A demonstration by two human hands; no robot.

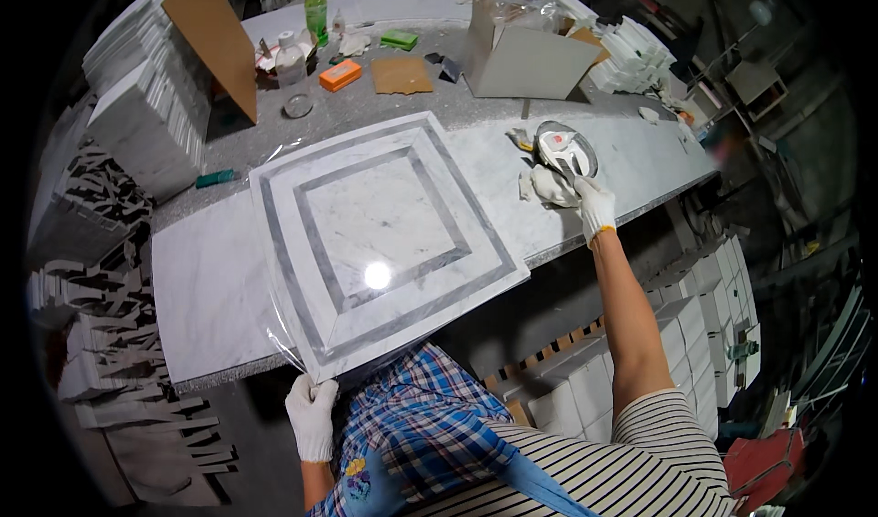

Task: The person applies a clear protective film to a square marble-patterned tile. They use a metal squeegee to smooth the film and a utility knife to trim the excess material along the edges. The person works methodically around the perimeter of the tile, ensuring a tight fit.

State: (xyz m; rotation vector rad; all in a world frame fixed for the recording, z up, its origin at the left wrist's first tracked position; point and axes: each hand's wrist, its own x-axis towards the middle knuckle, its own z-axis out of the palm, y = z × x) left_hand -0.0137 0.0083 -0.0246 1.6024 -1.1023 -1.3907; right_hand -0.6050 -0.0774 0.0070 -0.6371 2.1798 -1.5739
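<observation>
A square marble panel [384, 201] with grey inlaid bands lies aslant on the white stone worktop, its near corner jutting past the front edge. That near corner is pinched by my left hand [312, 416], in a white knit glove. Shiny clear film shows along the panel's left side. Over at the right, my gloved right hand [596, 208] is closed on the near edge of a round, grey-rimmed roll [569, 151] with a white and red middle, which looks like tape. A crumpled white glove or cloth [551, 188] lies against the roll.
Thin stone slabs [151, 123] stand stacked at the left, with a brown board [212, 41]. Behind the panel are a clear bottle [293, 73], a green bottle [316, 14], an orange box [340, 75] and a cardboard box [526, 59]. White blocks [631, 361] are stacked below right.
</observation>
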